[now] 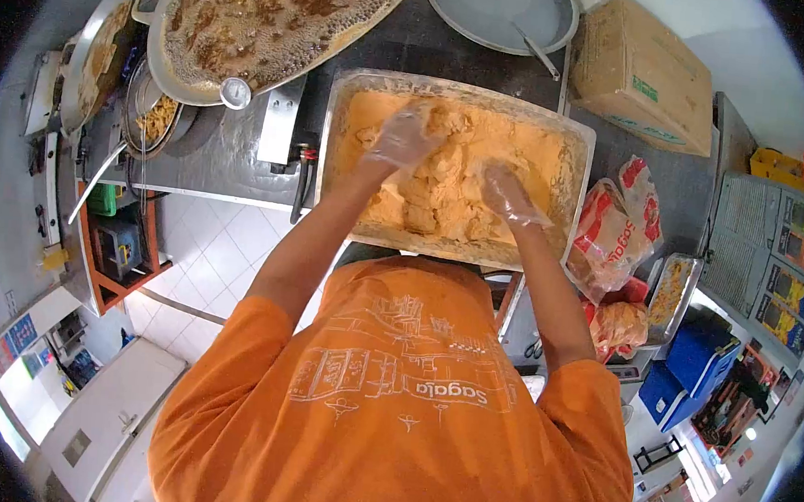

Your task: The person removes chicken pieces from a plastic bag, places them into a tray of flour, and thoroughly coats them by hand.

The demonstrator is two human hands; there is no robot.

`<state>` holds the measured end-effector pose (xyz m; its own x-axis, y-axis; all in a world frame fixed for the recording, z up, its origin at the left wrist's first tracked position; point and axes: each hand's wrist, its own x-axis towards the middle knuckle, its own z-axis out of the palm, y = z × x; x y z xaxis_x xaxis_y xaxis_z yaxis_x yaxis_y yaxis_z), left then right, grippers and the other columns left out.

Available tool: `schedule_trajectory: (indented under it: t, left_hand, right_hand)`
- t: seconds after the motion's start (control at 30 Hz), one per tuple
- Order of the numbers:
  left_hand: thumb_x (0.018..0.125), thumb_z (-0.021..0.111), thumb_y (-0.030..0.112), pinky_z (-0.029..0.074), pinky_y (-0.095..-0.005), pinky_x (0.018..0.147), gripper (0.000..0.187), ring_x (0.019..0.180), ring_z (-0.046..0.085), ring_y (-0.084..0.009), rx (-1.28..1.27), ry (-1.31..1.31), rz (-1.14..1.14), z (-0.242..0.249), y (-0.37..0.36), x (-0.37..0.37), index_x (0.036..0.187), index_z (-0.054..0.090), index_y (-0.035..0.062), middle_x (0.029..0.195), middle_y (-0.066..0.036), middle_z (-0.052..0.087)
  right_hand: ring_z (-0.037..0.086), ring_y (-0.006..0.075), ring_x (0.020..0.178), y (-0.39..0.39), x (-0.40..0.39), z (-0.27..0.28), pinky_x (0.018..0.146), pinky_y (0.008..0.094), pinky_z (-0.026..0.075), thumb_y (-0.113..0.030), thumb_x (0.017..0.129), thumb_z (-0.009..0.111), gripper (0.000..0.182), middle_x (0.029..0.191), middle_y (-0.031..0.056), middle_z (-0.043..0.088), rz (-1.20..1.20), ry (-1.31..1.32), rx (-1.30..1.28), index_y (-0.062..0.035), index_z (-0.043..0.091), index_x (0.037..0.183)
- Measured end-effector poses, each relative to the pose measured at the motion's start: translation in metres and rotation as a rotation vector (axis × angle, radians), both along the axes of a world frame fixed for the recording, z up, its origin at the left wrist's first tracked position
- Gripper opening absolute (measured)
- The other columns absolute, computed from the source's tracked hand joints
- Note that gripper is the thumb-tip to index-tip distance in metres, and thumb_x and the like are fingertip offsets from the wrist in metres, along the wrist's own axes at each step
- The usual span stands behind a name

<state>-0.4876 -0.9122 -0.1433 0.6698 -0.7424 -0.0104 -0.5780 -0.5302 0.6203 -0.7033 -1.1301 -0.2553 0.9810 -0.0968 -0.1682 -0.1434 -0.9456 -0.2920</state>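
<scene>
A large rectangular tub point(582, 184) holds orange flour with lumpy coated pieces point(445, 175) heaped in its middle. Both of my hands wear clear plastic gloves and are inside it. My left hand point(405, 137) lies over the upper left of the heap, its fingertips blurred against the coated pieces. On the heap's right side, my right hand point(509, 193) points down into the flour, with its fingers bent and partly hidden. Whether either hand grips a piece cannot be made out.
A wide pan of bubbling oil point(269, 18) stands at the upper left, near a strainer with fried bits point(156, 122). Behind the tub are a round metal basin point(503, 11) and a cardboard box point(643, 72). Plastic bags point(613, 233) and a food tray point(671, 293) lie right.
</scene>
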Motion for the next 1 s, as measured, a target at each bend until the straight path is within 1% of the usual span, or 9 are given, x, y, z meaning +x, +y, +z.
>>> schedule_trajectory:
  t: [0.03, 0.1, 0.23, 0.3, 0.4, 0.53, 0.63, 0.7, 1.0]
  left_hand:
    - [0.090, 0.071, 0.047, 0.044, -0.0456, 0.111, 0.077, 0.129, 0.056, -0.0388, 0.155, -0.008, -0.063, -0.011, -0.016, -0.002, 0.146, 0.048, -0.0007, 0.138, -0.026, 0.059]
    - [0.092, 0.072, 0.047, 0.040, -0.0459, 0.117, 0.081, 0.139, 0.049, -0.0376, 0.464, -0.027, -0.188, -0.042, -0.040, -0.002, 0.151, 0.042, 0.0003, 0.149, -0.026, 0.051]
    - [0.089, 0.075, 0.048, 0.042, -0.0461, 0.114, 0.082, 0.137, 0.051, -0.0374, 0.215, 0.153, -0.082, -0.049, -0.032, 0.005, 0.151, 0.044, 0.0054, 0.147, -0.024, 0.053]
    - [0.086, 0.078, 0.048, 0.045, -0.0457, 0.111, 0.084, 0.132, 0.055, -0.0378, 0.078, 0.244, -0.048, -0.043, -0.022, 0.004, 0.151, 0.045, 0.0071, 0.144, -0.023, 0.057]
    - [0.084, 0.082, 0.047, 0.050, -0.0445, 0.106, 0.084, 0.124, 0.061, -0.0377, 0.360, 0.613, -0.033, 0.029, -0.025, 0.001, 0.149, 0.048, 0.0061, 0.137, -0.022, 0.062]
    - [0.083, 0.083, 0.046, 0.051, -0.0437, 0.106, 0.082, 0.123, 0.062, -0.0365, 0.060, 0.419, -0.043, 0.018, 0.002, -0.012, 0.147, 0.050, 0.0070, 0.135, -0.022, 0.064]
    - [0.087, 0.079, 0.048, 0.049, -0.0442, 0.108, 0.080, 0.127, 0.061, -0.0360, -0.027, 0.434, -0.025, 0.040, 0.030, -0.012, 0.150, 0.048, 0.0090, 0.137, -0.024, 0.062]
    - [0.090, 0.077, 0.045, 0.048, -0.0433, 0.110, 0.075, 0.129, 0.060, -0.0346, -0.052, 0.369, 0.064, 0.042, 0.049, -0.010, 0.149, 0.049, 0.0092, 0.139, -0.022, 0.062]
    - [0.096, 0.074, 0.033, 0.051, -0.0363, 0.100, 0.050, 0.115, 0.066, -0.0226, -0.179, 0.629, 0.394, 0.077, 0.102, -0.029, 0.138, 0.063, 0.0085, 0.125, -0.013, 0.071]
  right_hand:
    - [0.066, 0.0289, 0.095, -0.005, -0.002, -0.009, 0.085, 0.0439, 0.054, -0.008, 0.097, 0.057, 0.029, 0.099, 0.0165, 0.068, -0.035, -0.016, 0.129, -0.0006, 0.065, 0.123]
    - [0.066, 0.0350, 0.101, 0.006, 0.013, 0.025, 0.089, 0.0452, 0.054, -0.009, 0.096, 0.059, 0.033, 0.104, 0.0188, 0.067, -0.070, -0.152, -0.002, 0.0013, 0.062, 0.127]
    - [0.063, 0.0415, 0.112, 0.048, 0.061, 0.112, 0.096, 0.0466, 0.053, -0.009, 0.092, 0.063, 0.038, 0.116, 0.0204, 0.066, -0.316, -0.382, 0.243, -0.0002, 0.061, 0.129]
    - [0.063, 0.0400, 0.117, 0.059, 0.088, 0.132, 0.098, 0.0471, 0.052, -0.007, 0.090, 0.066, 0.039, 0.122, 0.0199, 0.065, -0.239, -0.382, 0.392, -0.0033, 0.062, 0.128]
    - [0.063, 0.0390, 0.118, 0.058, 0.094, 0.126, 0.099, 0.0456, 0.052, -0.005, 0.086, 0.069, 0.045, 0.124, 0.0201, 0.065, -0.213, -0.274, 0.477, -0.0087, 0.061, 0.131]
    - [0.059, 0.0362, 0.126, 0.044, 0.074, 0.136, 0.103, 0.0437, 0.051, -0.002, 0.086, 0.069, 0.053, 0.136, 0.0190, 0.060, -0.236, -0.069, 0.530, -0.0094, 0.059, 0.137]
    - [0.062, 0.0370, 0.119, 0.041, 0.059, 0.181, 0.102, 0.0440, 0.052, -0.003, 0.083, 0.074, 0.055, 0.127, 0.0191, 0.064, -0.373, -0.291, 0.582, -0.0075, 0.059, 0.135]
    - [0.063, 0.0379, 0.115, 0.024, 0.048, 0.153, 0.101, 0.0443, 0.052, -0.004, 0.080, 0.077, 0.057, 0.123, 0.0191, 0.066, -0.373, -0.303, 0.464, -0.0064, 0.059, 0.134]
    - [0.067, 0.0338, 0.109, -0.035, 0.095, 0.226, 0.094, 0.0426, 0.054, 0.001, 0.078, 0.077, 0.052, 0.119, 0.0186, 0.068, -0.393, -0.210, 0.384, -0.0041, 0.059, 0.126]
